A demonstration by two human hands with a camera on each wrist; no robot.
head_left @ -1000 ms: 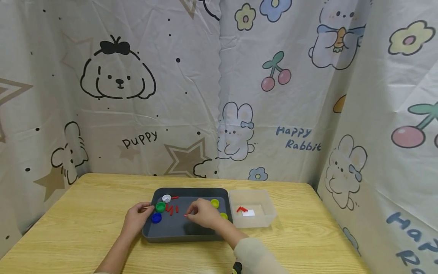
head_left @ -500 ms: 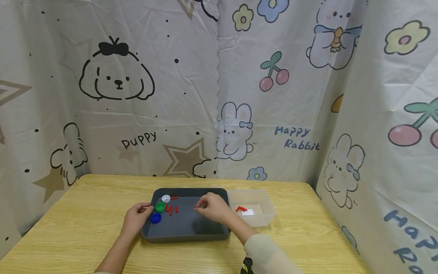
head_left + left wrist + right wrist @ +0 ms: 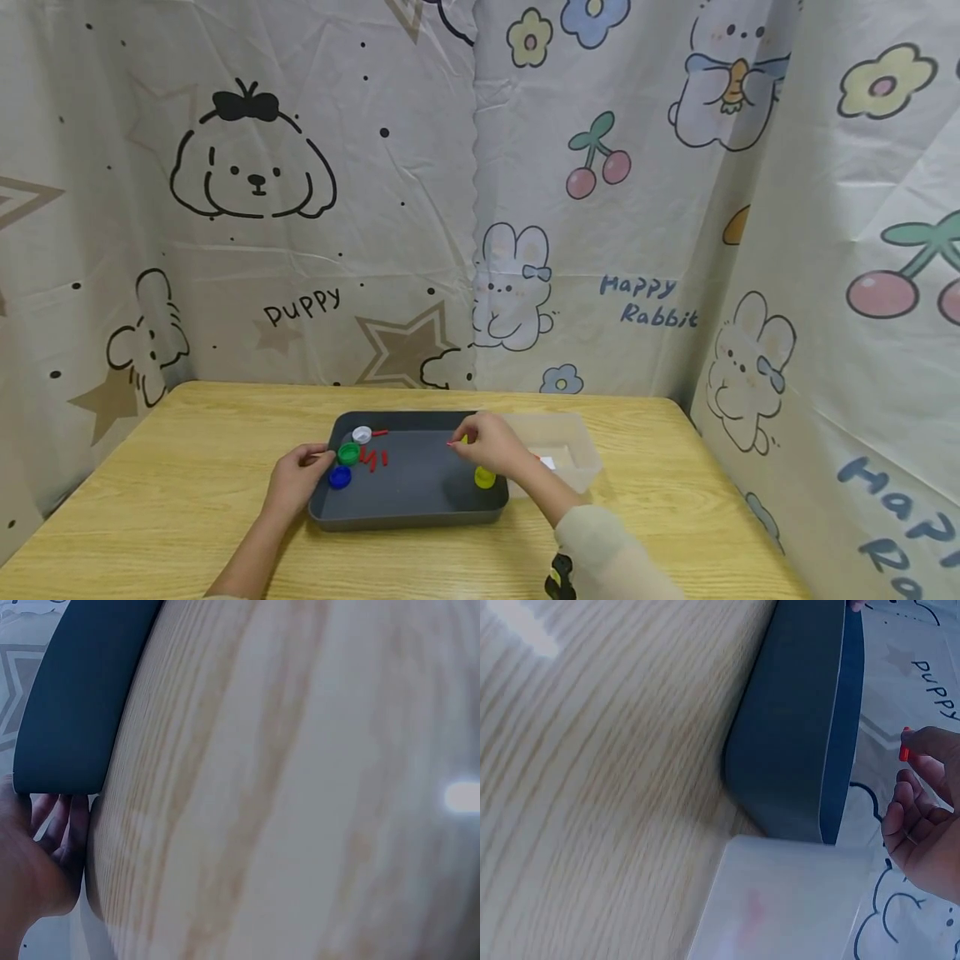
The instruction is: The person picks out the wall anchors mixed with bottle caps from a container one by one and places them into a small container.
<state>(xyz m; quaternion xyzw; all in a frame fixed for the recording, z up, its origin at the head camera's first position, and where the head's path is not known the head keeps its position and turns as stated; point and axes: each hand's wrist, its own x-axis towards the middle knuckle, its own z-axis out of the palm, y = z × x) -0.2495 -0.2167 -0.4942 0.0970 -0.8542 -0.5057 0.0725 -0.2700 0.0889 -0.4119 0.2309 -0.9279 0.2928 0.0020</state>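
My right hand pinches a small red stick between thumb and fingertip, above the right part of the dark grey tray. Below it is a yellow round cap; another yellow cap is mostly hidden by the fingers. At the tray's left end, my left hand grips the rim; the left wrist view shows its fingers at the end wall. Near that side lie a white cap, a green cap and a blue cap, with several red sticks beside them.
A translucent plastic box adjoins the tray's right end, partly covered by my right forearm. Inside it is a white piece. Both containers stand on a wooden table, with a printed curtain behind.
My right hand has moved right and toward the back with the red stick, from mid-tray to the yellow caps. My left hand has stayed at the tray's rim.
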